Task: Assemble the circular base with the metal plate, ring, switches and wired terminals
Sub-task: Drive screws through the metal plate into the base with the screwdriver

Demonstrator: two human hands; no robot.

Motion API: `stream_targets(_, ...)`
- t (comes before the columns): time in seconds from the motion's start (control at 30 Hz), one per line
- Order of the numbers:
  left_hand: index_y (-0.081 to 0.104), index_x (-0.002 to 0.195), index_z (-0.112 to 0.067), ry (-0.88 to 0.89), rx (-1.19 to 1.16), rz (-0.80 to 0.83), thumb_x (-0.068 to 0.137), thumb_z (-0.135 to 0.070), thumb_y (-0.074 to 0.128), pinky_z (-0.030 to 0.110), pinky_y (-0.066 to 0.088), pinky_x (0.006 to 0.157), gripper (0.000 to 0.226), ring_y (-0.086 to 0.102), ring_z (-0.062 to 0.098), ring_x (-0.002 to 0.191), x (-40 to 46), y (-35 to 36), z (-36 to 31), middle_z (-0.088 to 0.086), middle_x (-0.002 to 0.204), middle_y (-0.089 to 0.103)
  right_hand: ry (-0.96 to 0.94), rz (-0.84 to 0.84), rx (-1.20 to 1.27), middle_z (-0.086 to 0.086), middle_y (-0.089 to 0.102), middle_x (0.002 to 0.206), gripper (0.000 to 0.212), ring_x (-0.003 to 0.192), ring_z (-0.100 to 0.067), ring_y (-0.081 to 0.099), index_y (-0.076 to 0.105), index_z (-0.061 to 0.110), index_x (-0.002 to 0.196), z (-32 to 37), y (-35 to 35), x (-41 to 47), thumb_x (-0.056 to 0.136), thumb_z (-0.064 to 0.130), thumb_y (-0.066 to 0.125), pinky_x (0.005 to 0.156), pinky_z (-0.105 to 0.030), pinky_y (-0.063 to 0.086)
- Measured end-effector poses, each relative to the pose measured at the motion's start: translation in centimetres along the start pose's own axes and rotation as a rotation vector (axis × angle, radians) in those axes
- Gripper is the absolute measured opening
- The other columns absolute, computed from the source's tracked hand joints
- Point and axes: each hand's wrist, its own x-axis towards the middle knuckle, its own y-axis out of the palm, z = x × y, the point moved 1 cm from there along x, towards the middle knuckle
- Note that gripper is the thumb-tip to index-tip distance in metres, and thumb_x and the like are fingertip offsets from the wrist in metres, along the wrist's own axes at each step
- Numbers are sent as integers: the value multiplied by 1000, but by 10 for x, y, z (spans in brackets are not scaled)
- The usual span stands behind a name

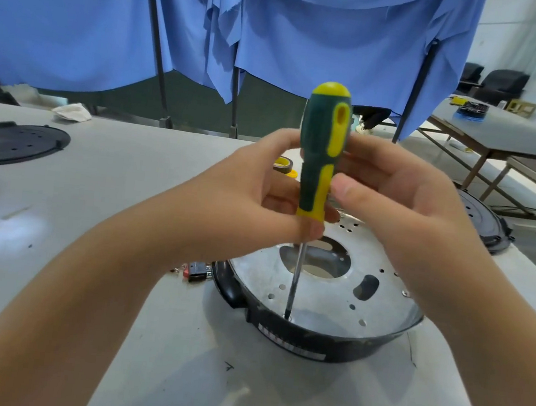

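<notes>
This looks like a workshop or small assembly area. A long pale grey counter point(111, 185) carries round black plastic appliance lids point(13, 143), a roll of yellow tape point(285, 166) and a green-and-yellow screwdriver point(321, 155). Blue cloth sheets point(80, 21) hung over dark metal stands point(158, 50) screen it off. To the right stands a second metal-legged work counter point(518, 134) with parts on it, and black chairs point(504, 84) beyond.

A single head-worn, wide-angle camera looked forward and steeply down from close above the pale grey table point(101, 184), its lens bending straight edges. Both forearms entered from the bottom corners, meeting near the frame's middle. Farther off, the view faced hanging blue cloth curtains point(312, 34).
</notes>
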Motion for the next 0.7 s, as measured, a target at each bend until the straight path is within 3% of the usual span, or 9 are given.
stream_targets(0.13, 43, 135, -26, -4, -72, 71, 77, 5, 60, 38, 54, 90, 68, 70, 20, 100, 0, -2, 1, 11, 110, 71, 13, 18, 9, -2, 73, 101, 42, 94, -17, 70, 54, 17, 121, -2, 1, 1, 87, -6, 60, 82, -36, 58)
stream_targets(0.23, 41, 135, -32, 5, -52, 120, 78, 2, 57, 32, 55, 86, 69, 69, 15, 95, 0, 2, 3, 13, 109, 70, 6, -6, -38, -6, 69, 99, 42, 92, -17, 69, 58, 20, 116, -3, 2, 1, 78, 6, 70, 83, -35, 57)
stream_targets(0.33, 45, 128, -41, 34, 58, 93, 75, -13, 72, 36, 54, 89, 66, 67, 12, 101, 0, 6, 4, -2, 107, 71, 11, -28, -82, -8, 68, 97, 35, 93, -17, 68, 64, 22, 104, -2, 2, 1, 70, 18, 73, 89, -36, 54)
stream_targets(0.43, 52, 113, -44, 86, 124, -3, 65, -28, 83, 24, 57, 76, 60, 69, 10, 95, 0, 9, 3, -6, 101, 71, 29, -47, -78, -2, 71, 95, 38, 95, -14, 68, 62, 19, 96, -1, 1, 0, 63, 23, 80, 91, -37, 52)
stream_targets(0.57, 55, 112, -34, 134, 66, -92, 66, -11, 85, 18, 56, 66, 59, 72, 16, 83, 0, 9, 3, 5, 93, 72, 34, -68, -4, -2, 73, 91, 53, 88, -15, 70, 53, 16, 96, 0, 2, 0, 56, 25, 88, 86, -35, 55)
stream_targets(0.7, 52, 120, -27, 128, -20, -100, 67, -3, 82, 30, 60, 74, 66, 73, 17, 88, 2, 7, 2, 2, 100, 74, 48, -40, 86, 3, 74, 95, 56, 90, -12, 71, 52, 20, 115, 5, 0, -1, 64, 23, 74, 79, -24, 56)
